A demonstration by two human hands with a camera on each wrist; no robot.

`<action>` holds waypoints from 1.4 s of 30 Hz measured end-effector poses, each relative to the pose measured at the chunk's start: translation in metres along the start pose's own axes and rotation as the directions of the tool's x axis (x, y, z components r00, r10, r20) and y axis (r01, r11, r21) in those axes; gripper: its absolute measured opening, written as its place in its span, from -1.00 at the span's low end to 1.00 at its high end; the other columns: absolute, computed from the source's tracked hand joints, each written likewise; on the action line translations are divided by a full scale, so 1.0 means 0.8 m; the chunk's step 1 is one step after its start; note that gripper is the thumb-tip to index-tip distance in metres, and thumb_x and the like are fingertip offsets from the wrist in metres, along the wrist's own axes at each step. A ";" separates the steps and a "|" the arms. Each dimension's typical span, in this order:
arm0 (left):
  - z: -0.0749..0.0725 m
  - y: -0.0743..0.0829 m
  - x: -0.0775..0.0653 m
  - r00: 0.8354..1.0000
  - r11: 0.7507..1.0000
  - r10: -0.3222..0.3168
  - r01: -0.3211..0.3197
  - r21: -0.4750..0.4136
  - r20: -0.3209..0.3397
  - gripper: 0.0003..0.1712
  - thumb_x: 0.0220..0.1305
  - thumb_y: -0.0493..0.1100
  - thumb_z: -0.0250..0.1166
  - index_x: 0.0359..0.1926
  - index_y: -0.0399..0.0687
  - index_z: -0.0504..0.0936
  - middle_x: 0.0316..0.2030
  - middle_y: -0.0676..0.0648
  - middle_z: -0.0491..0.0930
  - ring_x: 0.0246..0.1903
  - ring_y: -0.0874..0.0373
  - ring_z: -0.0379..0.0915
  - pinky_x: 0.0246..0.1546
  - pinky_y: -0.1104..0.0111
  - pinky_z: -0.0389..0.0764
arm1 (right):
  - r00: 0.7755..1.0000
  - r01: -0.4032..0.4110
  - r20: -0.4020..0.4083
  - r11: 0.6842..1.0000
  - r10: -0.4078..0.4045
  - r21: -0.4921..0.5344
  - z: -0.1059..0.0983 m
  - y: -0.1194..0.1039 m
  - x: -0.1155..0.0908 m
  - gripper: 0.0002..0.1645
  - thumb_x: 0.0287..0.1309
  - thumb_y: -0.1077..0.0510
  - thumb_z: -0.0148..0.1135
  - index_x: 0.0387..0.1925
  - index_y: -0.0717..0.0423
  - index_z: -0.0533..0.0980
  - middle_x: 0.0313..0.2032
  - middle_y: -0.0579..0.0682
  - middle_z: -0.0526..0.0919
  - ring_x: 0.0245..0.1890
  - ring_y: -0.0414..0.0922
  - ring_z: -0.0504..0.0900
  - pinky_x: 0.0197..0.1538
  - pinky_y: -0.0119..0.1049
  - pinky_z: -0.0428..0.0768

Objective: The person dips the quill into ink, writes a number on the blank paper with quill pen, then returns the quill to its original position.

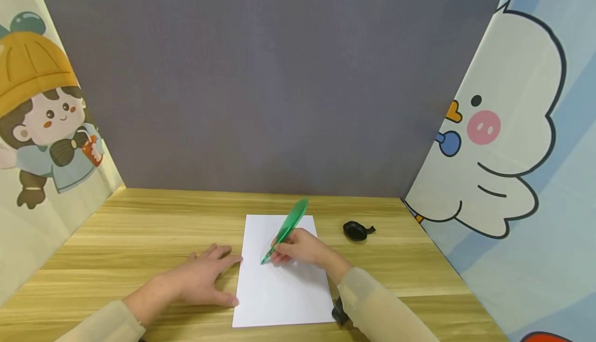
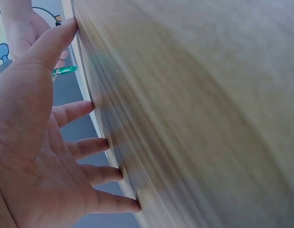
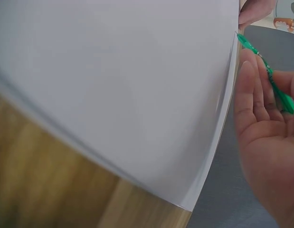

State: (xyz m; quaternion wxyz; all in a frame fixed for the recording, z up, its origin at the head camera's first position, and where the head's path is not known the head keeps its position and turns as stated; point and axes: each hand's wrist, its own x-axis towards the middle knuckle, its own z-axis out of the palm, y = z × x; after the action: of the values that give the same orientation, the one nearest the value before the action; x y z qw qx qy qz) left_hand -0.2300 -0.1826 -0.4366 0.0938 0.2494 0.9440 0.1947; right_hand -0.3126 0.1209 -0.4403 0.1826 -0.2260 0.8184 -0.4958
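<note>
A white sheet of paper (image 1: 284, 300) lies on the wooden table in front of me. My right hand (image 1: 298, 248) pinches a green pen (image 1: 291, 223) with a leaf-shaped top. Its tip points down at the left-middle part of the sheet, and a faint curved line shows beside it. In the right wrist view the pen (image 3: 270, 71) runs between the thumb and fingers. My left hand (image 1: 200, 277) is spread just left of the paper, thumb and index fingertips at its left edge. The left wrist view shows this hand's fingertips (image 2: 116, 204) resting on the tabletop.
A small black rounded object (image 1: 356, 231) with a short tail lies right of the paper. Another black item (image 1: 340, 311) shows beside the right sleeve at the paper's lower right edge. A grey panel (image 1: 261, 83) stands behind the table (image 1: 177, 218), with cartoon-printed sheets on both sides.
</note>
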 end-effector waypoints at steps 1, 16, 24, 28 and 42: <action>0.000 0.000 0.000 1.000 1.000 -0.001 0.001 -0.001 0.000 0.17 0.12 0.50 0.56 0.60 0.04 0.45 0.61 -0.39 0.28 0.59 -0.65 0.08 0.29 -0.78 0.10 | 1.000 -0.001 0.001 1.000 0.001 0.000 0.000 0.000 0.000 -0.78 0.56 0.18 0.27 -0.08 0.26 0.74 -0.23 0.10 0.90 -0.23 -0.11 0.88 -0.09 -0.24 0.86; 0.001 0.000 -0.001 1.000 1.000 -0.012 0.012 -0.013 0.013 0.17 0.14 0.50 0.55 0.62 0.06 0.43 0.63 -0.39 0.26 0.61 -0.66 0.04 0.31 -0.78 0.06 | 1.000 -0.002 0.022 1.000 0.002 0.013 0.002 -0.004 -0.014 -0.76 0.55 0.15 0.28 -0.07 0.25 0.74 -0.21 0.12 0.89 -0.21 -0.07 0.88 -0.06 -0.20 0.86; 0.001 0.001 -0.002 1.000 1.000 -0.011 0.011 -0.011 0.007 0.18 0.13 0.50 0.56 0.61 0.03 0.43 0.62 -0.40 0.26 0.60 -0.65 0.06 0.30 -0.79 0.07 | 0.999 -0.013 0.039 0.999 0.012 0.031 0.003 -0.003 -0.015 -0.77 0.53 0.20 0.25 -0.06 0.29 0.72 -0.23 0.12 0.89 -0.23 -0.10 0.87 -0.08 -0.23 0.86; 0.001 0.002 -0.002 1.000 1.000 -0.006 0.006 -0.007 0.001 0.18 0.13 0.50 0.56 0.60 0.01 0.44 0.61 -0.41 0.27 0.59 -0.66 0.07 0.29 -0.79 0.07 | 0.999 -0.016 0.042 1.000 0.015 0.026 0.003 -0.003 -0.017 -0.76 0.54 0.18 0.26 -0.05 0.28 0.72 -0.23 0.11 0.89 -0.24 -0.12 0.87 -0.09 -0.23 0.86; 0.001 0.003 -0.003 1.000 1.000 0.004 -0.004 0.002 -0.011 0.16 0.12 0.49 0.57 0.59 0.02 0.45 0.59 -0.41 0.29 0.58 -0.67 0.08 0.29 -0.79 0.08 | 0.998 -0.025 0.065 0.999 0.022 0.041 0.004 -0.006 -0.028 -0.79 0.50 0.19 0.28 -0.08 0.28 0.72 -0.23 0.13 0.89 -0.24 -0.11 0.87 -0.09 -0.22 0.86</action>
State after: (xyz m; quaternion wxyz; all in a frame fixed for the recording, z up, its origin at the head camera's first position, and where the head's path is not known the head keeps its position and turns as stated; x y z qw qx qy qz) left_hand -0.2270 -0.1817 -0.4360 0.0880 0.2504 0.9441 0.1954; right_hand -0.2917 0.1292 -0.4356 0.2194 -0.2285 0.8042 -0.5030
